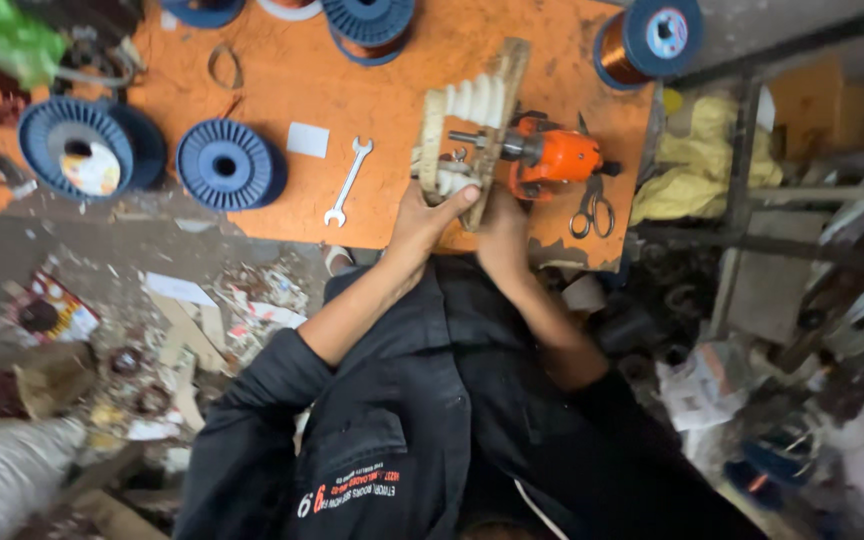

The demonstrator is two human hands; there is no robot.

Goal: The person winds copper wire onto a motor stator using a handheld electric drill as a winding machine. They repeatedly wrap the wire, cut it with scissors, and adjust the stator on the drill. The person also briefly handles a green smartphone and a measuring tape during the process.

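Observation:
A wooden winding former point(504, 95) with white stepped blocks point(477, 100) stands on edge on the orange table point(352, 80). It sits on the shaft of an orange hand winder point(557, 155). My left hand point(424, 218) grips the former's lower left end, thumb laid across the white block. My right hand point(502, 222) holds the lower end of the wooden plate from the right, just below the winder, and its fingertips are hidden behind the wood. Both forearms come out of dark sleeves.
A silver spanner point(347, 180) and a white card point(307, 140) lie left of the former, with scissors point(592, 210) to its right. Blue spools point(227, 165) and a copper wire spool point(647, 40) stand around. Paper scraps litter the floor point(192, 310); a metal frame point(742, 180) is at right.

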